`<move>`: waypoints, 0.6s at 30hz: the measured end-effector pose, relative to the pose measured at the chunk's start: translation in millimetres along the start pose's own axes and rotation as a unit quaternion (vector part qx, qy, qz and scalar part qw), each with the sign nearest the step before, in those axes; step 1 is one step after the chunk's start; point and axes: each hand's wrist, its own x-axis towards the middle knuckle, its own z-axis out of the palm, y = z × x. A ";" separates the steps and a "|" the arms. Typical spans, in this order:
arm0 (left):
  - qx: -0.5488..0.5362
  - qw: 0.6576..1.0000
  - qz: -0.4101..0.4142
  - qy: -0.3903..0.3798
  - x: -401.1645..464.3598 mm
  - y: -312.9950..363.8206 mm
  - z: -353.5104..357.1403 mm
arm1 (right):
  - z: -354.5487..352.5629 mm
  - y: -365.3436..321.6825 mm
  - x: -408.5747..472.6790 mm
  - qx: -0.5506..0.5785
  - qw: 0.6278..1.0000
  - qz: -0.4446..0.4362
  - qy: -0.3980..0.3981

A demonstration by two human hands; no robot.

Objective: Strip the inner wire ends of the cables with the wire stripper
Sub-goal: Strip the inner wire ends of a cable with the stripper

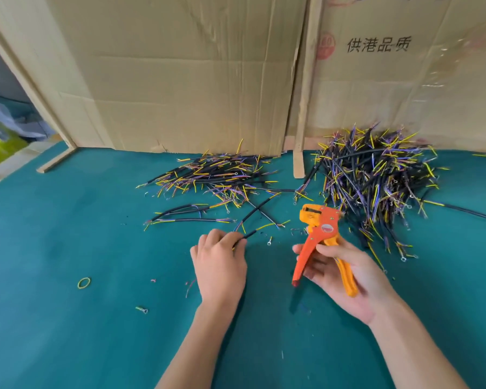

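Head view: a black cable lay low over the green mat, pinched in the left hand, while the orange wire stripper was gripped by its handles in the right hand, near the cable piles. One coloured inner wire would best be seated squarely in the open stripper head before squeezing.

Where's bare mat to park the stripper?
Bare mat left of the left hand, beyond the rubber band; also near edge between forearms. Crowded: both cable piles along the cardboard.
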 end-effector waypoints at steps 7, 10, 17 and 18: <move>-0.184 0.982 0.039 0.017 -14.9 31.2 13.7 | -4.7 -1.8 1.2 0.047 0.997 -0.035 -0.046; -0.174 0.978 0.114 0.017 -24.5 31.1 20.8 | -3.2 -3.7 -0.2 0.017 0.997 -0.043 -0.065; -0.050 0.975 0.196 0.095 -27.1 26.3 20.9 | 7.4 2.6 -0.7 -0.019 0.998 -0.041 -0.046; -0.048 0.978 0.171 0.113 -27.0 27.1 19.2 | 7.5 3.8 -0.6 -0.012 0.999 -0.043 -0.031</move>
